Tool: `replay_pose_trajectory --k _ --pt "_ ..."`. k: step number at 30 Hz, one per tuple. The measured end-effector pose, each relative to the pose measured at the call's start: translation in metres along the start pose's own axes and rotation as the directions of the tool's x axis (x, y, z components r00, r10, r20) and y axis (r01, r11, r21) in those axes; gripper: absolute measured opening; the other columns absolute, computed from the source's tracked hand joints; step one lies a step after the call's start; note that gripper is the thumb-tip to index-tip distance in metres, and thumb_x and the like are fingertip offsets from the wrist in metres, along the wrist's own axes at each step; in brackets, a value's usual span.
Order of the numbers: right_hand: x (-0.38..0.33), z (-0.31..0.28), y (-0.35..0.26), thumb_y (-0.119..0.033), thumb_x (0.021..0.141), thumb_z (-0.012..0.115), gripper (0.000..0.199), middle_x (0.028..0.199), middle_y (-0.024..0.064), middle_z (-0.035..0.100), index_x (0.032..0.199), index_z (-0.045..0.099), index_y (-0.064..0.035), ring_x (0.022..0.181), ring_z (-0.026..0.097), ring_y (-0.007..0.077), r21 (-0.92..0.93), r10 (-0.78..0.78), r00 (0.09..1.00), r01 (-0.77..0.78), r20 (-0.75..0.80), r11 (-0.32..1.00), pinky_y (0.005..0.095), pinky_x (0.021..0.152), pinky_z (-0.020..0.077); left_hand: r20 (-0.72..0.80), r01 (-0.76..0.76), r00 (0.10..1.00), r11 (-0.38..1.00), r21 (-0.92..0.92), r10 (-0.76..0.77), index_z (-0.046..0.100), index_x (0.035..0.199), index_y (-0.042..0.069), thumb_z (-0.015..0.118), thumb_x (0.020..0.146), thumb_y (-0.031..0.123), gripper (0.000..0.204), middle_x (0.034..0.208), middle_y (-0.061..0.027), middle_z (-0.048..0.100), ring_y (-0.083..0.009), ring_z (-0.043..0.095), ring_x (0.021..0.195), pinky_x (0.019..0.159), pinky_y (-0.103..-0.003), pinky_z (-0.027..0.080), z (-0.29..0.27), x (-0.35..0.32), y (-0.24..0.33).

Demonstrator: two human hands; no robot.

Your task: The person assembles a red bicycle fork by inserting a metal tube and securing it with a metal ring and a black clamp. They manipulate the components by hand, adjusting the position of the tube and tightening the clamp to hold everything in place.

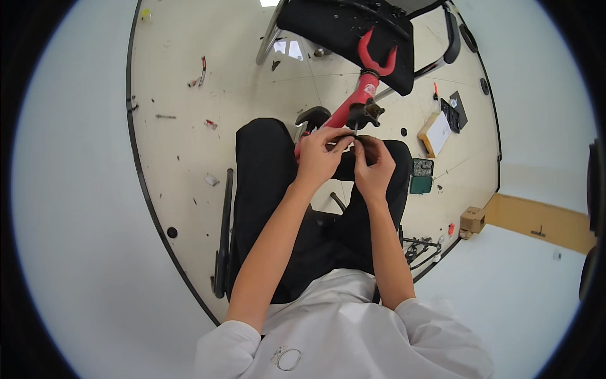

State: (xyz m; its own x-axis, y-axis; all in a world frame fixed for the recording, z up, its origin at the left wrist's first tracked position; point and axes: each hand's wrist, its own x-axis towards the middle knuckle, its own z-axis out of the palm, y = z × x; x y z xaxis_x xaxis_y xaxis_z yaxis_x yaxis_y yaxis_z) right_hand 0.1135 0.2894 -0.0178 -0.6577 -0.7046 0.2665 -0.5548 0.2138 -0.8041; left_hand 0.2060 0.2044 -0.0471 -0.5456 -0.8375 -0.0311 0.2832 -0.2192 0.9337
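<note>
A red frame (346, 108) with a two-pronged end (379, 58) leans between my knees and the black chair (344, 35) ahead. Beside its tube sits a dark, star-shaped metal part (371, 112). Just below that part my left hand (320, 155) and my right hand (374, 169) meet, fingertips pinched together. A thin light metal pin (355, 128) shows by the fingertips. Something small and dark lies between the fingers, too covered to name. Both hands are closed.
On the floor to the right are a green case (421, 175) of small parts, a white-topped box (437, 134) and a black tool tray (451, 115). A cardboard box (472, 220) stands by the wall. Small scraps and a red-and-black piece (202, 71) lie at left.
</note>
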Motion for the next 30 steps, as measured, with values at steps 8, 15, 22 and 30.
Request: replay_pose_trajectory --k 8,15,22,30 --pt "0.0 0.009 -0.007 -0.001 0.09 0.065 0.013 0.086 0.0112 0.07 0.1 0.062 0.0054 0.076 0.07 0.0147 -0.037 -0.005 1.0 0.005 0.009 0.999 0.0251 0.07 0.0537 -0.005 0.036 0.999 0.999 0.013 -0.035 0.069 0.104 -0.005 0.066 0.088 0.001 0.017 0.096 -0.0095 0.07 -0.0139 0.068 0.085 0.076 -0.026 0.056 -0.004 0.003 -0.004" --pt "0.0 0.006 0.0 -0.001 0.092 0.062 0.014 0.088 0.0096 0.069 0.104 0.06 0.0059 0.08 0.068 0.0126 -0.097 0.008 1.0 -0.005 0.026 0.995 0.0244 0.073 0.0522 0.038 0.004 0.999 0.997 0.073 -0.007 0.067 0.108 -0.005 0.067 0.088 0.001 0.021 0.098 -0.0086 0.068 -0.0139 0.067 0.085 0.073 -0.025 0.055 -0.002 0.005 -0.012" --pt "0.001 0.013 -0.007 0.0 0.09 0.063 0.013 0.088 0.0119 0.069 0.102 0.061 0.0066 0.077 0.07 0.0158 -0.025 0.023 0.999 -0.024 -0.029 0.999 0.0263 0.071 0.0546 -0.03 0.019 0.999 0.99 -0.139 -0.024 0.068 0.102 -0.005 0.068 0.089 0.003 0.016 0.095 -0.0087 0.069 -0.0122 0.068 0.085 0.072 -0.025 0.055 0.003 0.006 -0.015" --pt "0.004 0.017 -0.007 -0.007 0.09 0.069 0.017 0.091 0.0099 0.07 0.099 0.063 0.0061 0.075 0.068 0.014 0.35 0.334 0.942 -0.327 0.043 0.878 0.0246 0.069 0.054 -0.196 0.121 0.974 0.992 0.018 -0.115 0.071 0.092 -0.004 0.074 0.086 0.012 0.018 0.076 -0.0077 0.071 -0.0119 0.068 0.068 0.063 -0.024 0.053 0.001 0.002 -0.002"
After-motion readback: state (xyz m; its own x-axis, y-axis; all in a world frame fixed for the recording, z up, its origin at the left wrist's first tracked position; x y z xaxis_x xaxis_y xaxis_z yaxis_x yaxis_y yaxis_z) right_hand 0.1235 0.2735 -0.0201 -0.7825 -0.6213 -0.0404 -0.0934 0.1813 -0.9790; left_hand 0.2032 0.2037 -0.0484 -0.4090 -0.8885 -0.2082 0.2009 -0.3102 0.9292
